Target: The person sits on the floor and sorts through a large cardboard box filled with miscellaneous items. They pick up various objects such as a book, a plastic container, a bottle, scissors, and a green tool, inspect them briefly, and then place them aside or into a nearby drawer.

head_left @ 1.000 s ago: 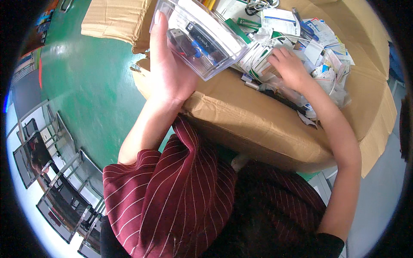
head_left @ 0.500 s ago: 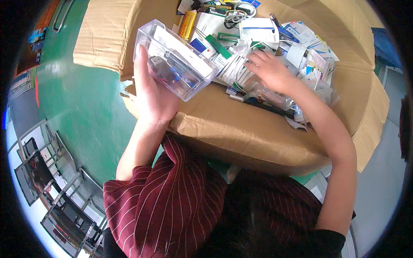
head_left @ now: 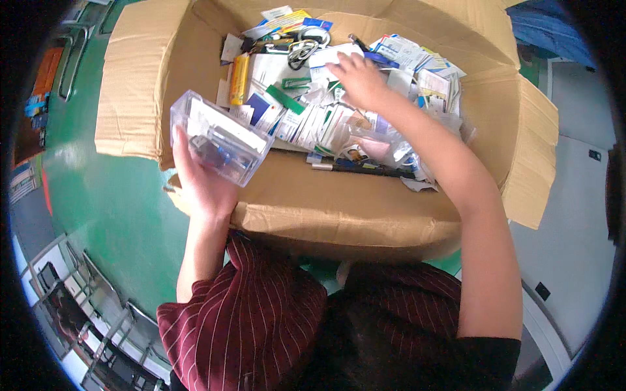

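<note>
My left hand (head_left: 212, 195) grips a clear plastic box (head_left: 228, 133) from below, its thumb along the near side. Inside that box are a white piece and small dark and blue items, too blurred to name. Over the large cardboard box (head_left: 339, 212), my right hand (head_left: 360, 79) reaches in with fingers apart, at the edge of a white card with a blue stripe (head_left: 321, 58). Around it lie a green strip (head_left: 285, 99), a yellow narrow pack (head_left: 239, 78), coiled cables (head_left: 303, 52) and several paper cards.
Clear plastic bags (head_left: 375, 144) and a dark rod with a silver end (head_left: 358, 170) lie along the carton's near wall. Its flap (head_left: 137, 78) folds outward at left. Metal-framed racks (head_left: 98, 332) stand on the green floor (head_left: 117, 215). Blue fabric (head_left: 554, 29) shows at upper right.
My right hand has moved farther into the carton, from the white cables to the striped card. The left hand still holds the clear box. The whole view has shifted.
</note>
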Tool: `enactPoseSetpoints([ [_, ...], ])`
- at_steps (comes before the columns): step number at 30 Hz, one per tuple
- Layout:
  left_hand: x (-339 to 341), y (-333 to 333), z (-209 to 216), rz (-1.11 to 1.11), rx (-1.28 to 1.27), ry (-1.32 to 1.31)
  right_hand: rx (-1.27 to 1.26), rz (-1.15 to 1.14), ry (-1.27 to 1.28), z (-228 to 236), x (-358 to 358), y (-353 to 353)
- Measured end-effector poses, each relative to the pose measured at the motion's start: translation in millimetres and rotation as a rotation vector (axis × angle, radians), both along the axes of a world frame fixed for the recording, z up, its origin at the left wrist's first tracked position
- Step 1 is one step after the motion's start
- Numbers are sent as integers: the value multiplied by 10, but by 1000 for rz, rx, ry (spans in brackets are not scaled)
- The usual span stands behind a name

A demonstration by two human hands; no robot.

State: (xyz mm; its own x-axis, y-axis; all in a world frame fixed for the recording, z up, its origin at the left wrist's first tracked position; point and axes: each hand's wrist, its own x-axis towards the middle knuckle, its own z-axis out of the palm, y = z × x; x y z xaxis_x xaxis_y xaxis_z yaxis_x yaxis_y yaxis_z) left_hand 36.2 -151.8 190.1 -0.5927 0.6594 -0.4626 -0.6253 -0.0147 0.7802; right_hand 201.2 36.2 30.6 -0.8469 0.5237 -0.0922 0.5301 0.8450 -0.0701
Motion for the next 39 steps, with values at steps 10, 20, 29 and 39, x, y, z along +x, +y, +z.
enactPoseSetpoints([
  [10, -4, 5, -3, -39, 22, -19, -455, -375, -444, 781, 690, -129],
  [20, 80, 91, 66, 54, 22, -20, -224, -718, 20, 242, 1147, 450],
  [29, -17, 70, -101, -33, 172, -49, -140, -1037, -401, 160, 1101, 577],
  [39, 79, 303, -101, -442, -4, -108, -556, -729, 290, 1063, 1179, 630],
])
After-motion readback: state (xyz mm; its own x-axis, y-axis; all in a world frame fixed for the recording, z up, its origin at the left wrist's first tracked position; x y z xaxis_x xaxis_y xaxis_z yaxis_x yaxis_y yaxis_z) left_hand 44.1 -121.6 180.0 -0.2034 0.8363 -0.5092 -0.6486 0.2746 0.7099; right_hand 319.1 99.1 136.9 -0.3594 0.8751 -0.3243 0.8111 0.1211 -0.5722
